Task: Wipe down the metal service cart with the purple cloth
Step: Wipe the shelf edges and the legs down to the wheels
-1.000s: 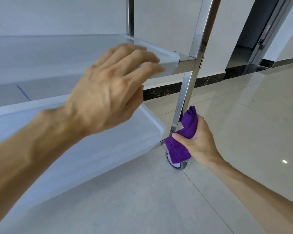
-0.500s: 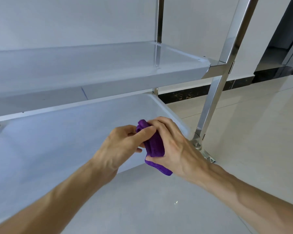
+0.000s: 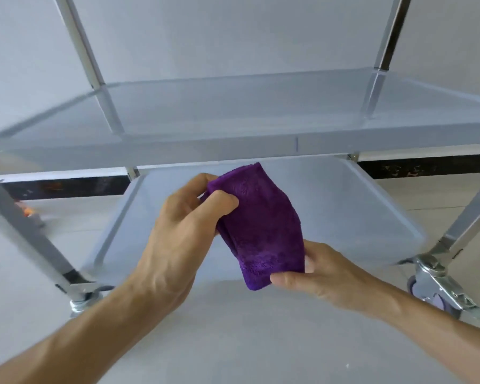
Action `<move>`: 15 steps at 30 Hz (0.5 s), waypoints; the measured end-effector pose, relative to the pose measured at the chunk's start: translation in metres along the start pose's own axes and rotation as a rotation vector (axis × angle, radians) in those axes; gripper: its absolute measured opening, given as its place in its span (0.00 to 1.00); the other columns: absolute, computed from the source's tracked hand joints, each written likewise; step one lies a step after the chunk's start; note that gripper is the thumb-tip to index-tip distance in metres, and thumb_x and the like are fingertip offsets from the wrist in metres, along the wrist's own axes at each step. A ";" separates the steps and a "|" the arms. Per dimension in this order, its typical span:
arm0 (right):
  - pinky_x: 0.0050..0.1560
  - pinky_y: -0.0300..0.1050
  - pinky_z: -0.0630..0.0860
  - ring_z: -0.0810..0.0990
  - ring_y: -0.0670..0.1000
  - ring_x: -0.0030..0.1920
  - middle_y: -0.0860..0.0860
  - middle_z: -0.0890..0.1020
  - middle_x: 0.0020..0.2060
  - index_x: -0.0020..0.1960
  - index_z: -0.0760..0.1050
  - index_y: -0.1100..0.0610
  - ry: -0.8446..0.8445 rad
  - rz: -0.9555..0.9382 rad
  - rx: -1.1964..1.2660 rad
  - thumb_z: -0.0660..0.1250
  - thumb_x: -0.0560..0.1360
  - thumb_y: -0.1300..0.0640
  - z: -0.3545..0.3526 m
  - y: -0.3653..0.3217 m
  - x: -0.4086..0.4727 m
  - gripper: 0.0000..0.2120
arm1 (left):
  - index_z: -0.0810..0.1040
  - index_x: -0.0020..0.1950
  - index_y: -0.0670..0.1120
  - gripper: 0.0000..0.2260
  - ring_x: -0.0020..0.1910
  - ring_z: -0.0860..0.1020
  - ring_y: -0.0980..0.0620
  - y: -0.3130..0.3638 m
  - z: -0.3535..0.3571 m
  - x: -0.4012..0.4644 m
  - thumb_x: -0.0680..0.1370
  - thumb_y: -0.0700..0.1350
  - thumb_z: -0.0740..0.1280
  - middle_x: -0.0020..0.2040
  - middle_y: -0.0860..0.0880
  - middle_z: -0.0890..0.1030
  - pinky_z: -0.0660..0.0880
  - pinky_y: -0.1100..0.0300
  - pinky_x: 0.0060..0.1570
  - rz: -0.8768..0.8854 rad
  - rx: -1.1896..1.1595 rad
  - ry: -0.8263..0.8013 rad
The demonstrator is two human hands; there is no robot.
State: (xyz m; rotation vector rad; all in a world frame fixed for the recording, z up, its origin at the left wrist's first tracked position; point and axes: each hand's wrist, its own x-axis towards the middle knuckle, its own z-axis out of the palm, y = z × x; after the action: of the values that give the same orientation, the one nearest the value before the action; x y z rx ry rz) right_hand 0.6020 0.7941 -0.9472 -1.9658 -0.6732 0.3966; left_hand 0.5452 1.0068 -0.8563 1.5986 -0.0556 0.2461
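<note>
The purple cloth [image 3: 261, 228] is folded and held in the air over the cart's bottom shelf [image 3: 358, 217]. My left hand [image 3: 183, 231] grips its upper left edge, thumb curled over the fabric. My right hand [image 3: 322, 275] pinches its lower right corner between thumb and fingers. The metal service cart's middle shelf [image 3: 233, 117] runs across the view just above the cloth. Four shiny posts rise at the cart's corners.
A braked caster wheel [image 3: 438, 292] sits at the cart's near right corner, another caster [image 3: 81, 300] at the near left. Pale tiled floor [image 3: 233, 342] lies in front. A white wall with a dark skirting strip [image 3: 427, 164] stands behind.
The view has swung left from the cart's right post to face the shelves. My left hand came off the middle shelf and took the cloth, which both hands now spread apart.
</note>
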 end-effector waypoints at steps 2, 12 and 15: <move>0.57 0.35 0.75 0.76 0.38 0.63 0.38 0.81 0.60 0.62 0.76 0.39 -0.076 -0.051 -0.003 0.71 0.77 0.48 0.017 -0.019 0.019 0.14 | 0.79 0.40 0.45 0.05 0.36 0.75 0.51 0.001 -0.033 -0.015 0.69 0.43 0.64 0.36 0.47 0.78 0.71 0.56 0.38 0.050 -0.001 0.082; 0.57 0.60 0.78 0.82 0.54 0.51 0.52 0.84 0.48 0.52 0.79 0.50 -0.293 -0.286 -0.197 0.72 0.73 0.48 0.119 -0.150 0.140 0.11 | 0.74 0.35 0.51 0.09 0.46 0.66 0.46 0.016 -0.203 -0.054 0.68 0.38 0.58 0.40 0.46 0.70 0.64 0.54 0.44 0.260 -0.122 0.700; 0.57 0.61 0.77 0.81 0.56 0.51 0.55 0.83 0.49 0.53 0.78 0.52 -0.237 -0.306 -0.177 0.71 0.72 0.48 0.143 -0.171 0.169 0.13 | 0.76 0.37 0.55 0.11 0.41 0.70 0.53 0.017 -0.240 -0.039 0.71 0.40 0.59 0.39 0.54 0.73 0.70 0.61 0.41 0.273 -0.087 0.759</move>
State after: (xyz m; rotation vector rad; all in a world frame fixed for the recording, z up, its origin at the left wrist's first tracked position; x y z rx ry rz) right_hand 0.6101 1.0598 -0.8613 -1.9551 -1.1782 0.3940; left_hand 0.4747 1.2399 -0.8417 1.3211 0.2996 1.0315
